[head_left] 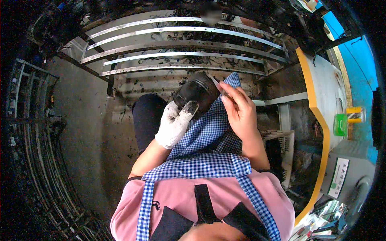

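Observation:
My left hand, in a white glove with blackened fingertips, grips a black rounded piece that looks like moulded rubber. It is held over my lap, above a blue-and-white checked apron. My bare right hand is closed in a pinch on a thin, pale, pointed blade. The blade slants up and left, its tip by the far right edge of the black piece. Whether the two touch, I cannot tell. The blade's handle is hidden by my fingers.
Ahead stands a metal rack of long bars, with black scraps lying beneath. Another rack is at the left. On the right a white-topped table with a yellow edge bears a green-labelled container and a grey box.

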A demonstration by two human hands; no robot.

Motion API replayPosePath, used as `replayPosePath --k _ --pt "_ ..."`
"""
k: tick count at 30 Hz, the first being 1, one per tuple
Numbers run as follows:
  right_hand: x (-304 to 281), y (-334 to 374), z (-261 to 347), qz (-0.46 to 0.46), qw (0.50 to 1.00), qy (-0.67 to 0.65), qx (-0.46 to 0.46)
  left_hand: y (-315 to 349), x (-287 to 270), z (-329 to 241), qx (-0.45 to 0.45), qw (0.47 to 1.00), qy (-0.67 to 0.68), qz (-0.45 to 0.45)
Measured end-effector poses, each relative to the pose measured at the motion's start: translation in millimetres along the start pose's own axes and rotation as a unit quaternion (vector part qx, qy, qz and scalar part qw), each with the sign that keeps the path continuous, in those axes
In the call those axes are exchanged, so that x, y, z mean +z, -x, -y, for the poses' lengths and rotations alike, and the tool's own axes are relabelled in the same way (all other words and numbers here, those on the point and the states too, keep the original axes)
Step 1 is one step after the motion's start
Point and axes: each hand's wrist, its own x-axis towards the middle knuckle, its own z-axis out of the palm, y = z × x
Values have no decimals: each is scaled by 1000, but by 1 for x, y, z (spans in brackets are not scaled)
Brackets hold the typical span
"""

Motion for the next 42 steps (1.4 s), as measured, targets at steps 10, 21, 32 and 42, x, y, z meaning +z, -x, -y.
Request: replayPosePath --k 10,21,32,42 --pt "-27 0 19 309 940 107 100 -18 -9 -41 244 823 -423 289" --pt "-28 27 -17 55 917 -353 175 3 8 -70 439 820 -364 51" --pt "-167 -112 122 -385 846 -269 -252 -49 -116 63 43 992 72 -92" --pt "-206 -311 246 -357 886 -91 -281 -69 -142 125 -87 994 39 -51"
